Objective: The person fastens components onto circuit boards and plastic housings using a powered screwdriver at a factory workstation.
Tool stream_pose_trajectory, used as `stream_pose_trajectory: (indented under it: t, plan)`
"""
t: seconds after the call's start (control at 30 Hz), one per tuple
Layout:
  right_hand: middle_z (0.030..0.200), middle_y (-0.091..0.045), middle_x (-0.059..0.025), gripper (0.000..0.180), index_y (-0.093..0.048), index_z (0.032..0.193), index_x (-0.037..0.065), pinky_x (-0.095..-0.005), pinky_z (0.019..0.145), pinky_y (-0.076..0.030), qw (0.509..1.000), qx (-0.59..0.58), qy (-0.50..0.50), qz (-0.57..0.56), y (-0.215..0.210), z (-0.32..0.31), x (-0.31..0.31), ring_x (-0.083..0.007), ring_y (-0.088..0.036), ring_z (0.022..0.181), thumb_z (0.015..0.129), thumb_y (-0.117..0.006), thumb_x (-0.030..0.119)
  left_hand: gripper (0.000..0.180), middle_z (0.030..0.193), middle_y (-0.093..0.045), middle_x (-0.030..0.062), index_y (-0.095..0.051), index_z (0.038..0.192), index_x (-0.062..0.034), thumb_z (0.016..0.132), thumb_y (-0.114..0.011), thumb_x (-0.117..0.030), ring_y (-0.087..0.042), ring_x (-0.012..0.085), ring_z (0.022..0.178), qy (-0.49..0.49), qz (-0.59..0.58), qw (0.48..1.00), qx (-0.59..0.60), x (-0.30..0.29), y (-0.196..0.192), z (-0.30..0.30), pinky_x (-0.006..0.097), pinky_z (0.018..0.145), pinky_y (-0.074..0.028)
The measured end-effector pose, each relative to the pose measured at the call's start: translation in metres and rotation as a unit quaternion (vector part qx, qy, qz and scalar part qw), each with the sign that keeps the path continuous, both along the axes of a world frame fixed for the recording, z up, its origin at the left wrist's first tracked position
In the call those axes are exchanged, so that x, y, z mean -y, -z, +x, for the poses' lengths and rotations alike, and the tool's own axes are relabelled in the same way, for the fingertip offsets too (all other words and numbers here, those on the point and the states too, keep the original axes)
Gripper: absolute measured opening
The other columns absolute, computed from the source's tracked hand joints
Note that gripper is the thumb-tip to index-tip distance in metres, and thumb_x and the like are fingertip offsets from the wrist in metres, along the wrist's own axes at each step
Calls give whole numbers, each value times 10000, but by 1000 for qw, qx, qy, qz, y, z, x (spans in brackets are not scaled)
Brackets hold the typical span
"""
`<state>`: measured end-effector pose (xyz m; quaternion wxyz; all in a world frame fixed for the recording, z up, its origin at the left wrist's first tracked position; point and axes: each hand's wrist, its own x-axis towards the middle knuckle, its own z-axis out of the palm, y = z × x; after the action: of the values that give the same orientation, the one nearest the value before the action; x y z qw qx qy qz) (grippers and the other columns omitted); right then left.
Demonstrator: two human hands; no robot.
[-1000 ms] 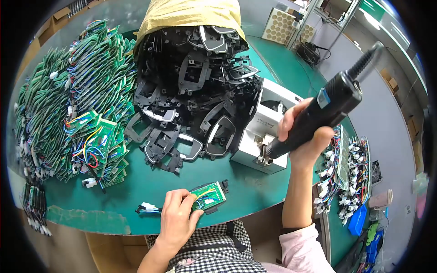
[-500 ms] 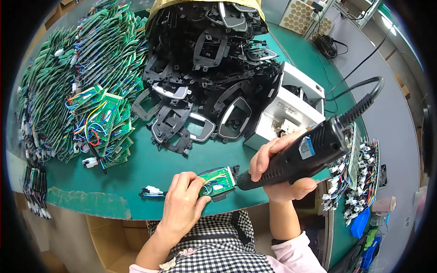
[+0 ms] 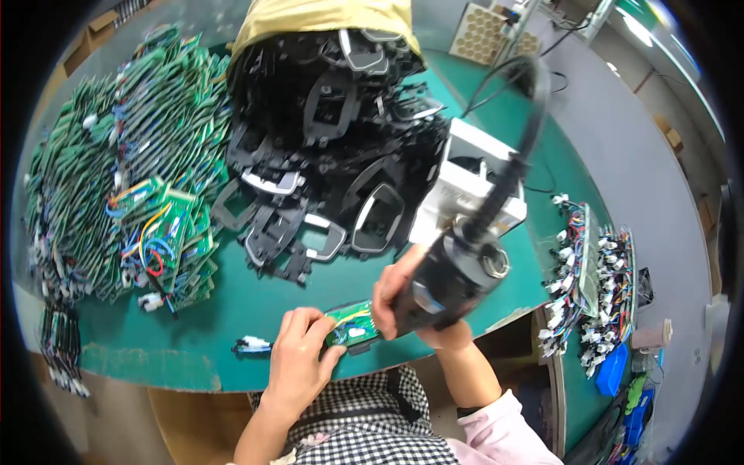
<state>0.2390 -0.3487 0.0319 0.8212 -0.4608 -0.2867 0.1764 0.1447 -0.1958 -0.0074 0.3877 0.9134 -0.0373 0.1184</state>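
Observation:
A green circuit board (image 3: 356,321) with yellow and blue wires lies on a black plastic frame (image 3: 360,349) near the table's front edge. My left hand (image 3: 298,355) grips its left end, thumb and fingers closed on the board. White connectors (image 3: 253,344) stick out to the left of that hand. In my right hand (image 3: 397,298) is a black electric screwdriver (image 3: 449,283), tilted over the board's right end. Its tip is hidden behind my hand and the tool body. A thick black cable runs up from the screwdriver's rear.
Tall stacks of wired circuit boards (image 3: 163,132) fill the left side. A yellow bag (image 3: 325,17) spills black plastic frames (image 3: 376,221) across the middle. A white box-shaped device (image 3: 434,203) stands right of them. Wire bundles with white connectors (image 3: 570,279) and a blue bin (image 3: 612,370) lie far right.
The screwdriver has swung more upright, and my right hand has moved left and closer to the board. My left hand keeps its hold. The whole view has shifted slightly.

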Motion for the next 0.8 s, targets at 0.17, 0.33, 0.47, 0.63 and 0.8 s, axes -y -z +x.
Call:
stream_pose_trajectory:
  t: [0.17,0.33,0.47,0.63,0.8]
  plan:
    - [586,-524,-112,810,-451,898,-33,-270,413,-467,971,165,173,-4,-49,34,31,-176,-533,459,558,-697,660,365,880,-501,113,-582,886,7,555,-730,-27,-493,274,831,-17,-3,1000,-19,-1,3,-7,355,708,-429]
    - [584,-473,-89,814,-421,925,-13,-247,385,-402,944,177,275,-38,-54,63,46,-163,-484,437,609,-600,716,378,888,-503,114,-579,896,9,552,-732,-26,-497,273,838,-9,5,1000,-21,1,0,-4,356,704,-433]
    - [578,-470,-88,798,-407,900,-1,-244,354,-394,984,120,124,49,-44,45,30,-152,-462,403,623,-573,728,364,894,-509,121,-574,915,12,578,-711,-6,-520,277,827,3,-8,1000,-13,-7,1,-1,353,701,-440]
    - [601,-486,-107,822,-392,911,-19,-260,370,-408,980,124,82,130,-22,7,-9,-163,-467,411,611,-594,719,243,863,-535,97,-596,898,-4,661,-639,34,-547,252,804,20,-27,999,22,-13,12,6,335,684,-455]
    - [649,-499,-121,823,-393,924,-16,-283,422,-428,993,52,54,89,-4,-14,-31,-181,-490,470,600,-617,706,190,826,-528,85,-589,826,-8,652,-657,25,-539,252,780,-10,-44,998,35,-10,18,5,347,671,-460]
